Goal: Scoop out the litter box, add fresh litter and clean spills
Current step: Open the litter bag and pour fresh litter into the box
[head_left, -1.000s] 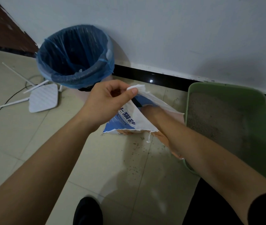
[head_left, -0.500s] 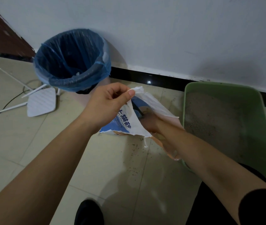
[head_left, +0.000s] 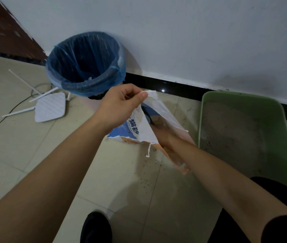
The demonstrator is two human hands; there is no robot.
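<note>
The only writing that can be read is on the litter bag (head_left: 143,135). Its white panel carries two large dark blue Chinese characters, 猫砂, tilted so the line runs toward about five o'clock. At their ten o'clock a fragment of a further character is cut off by the wrist of the left hand (head_left: 120,104). At their seven o'clock, a thin line of lettering crosses the blue band, too small to read.
</note>
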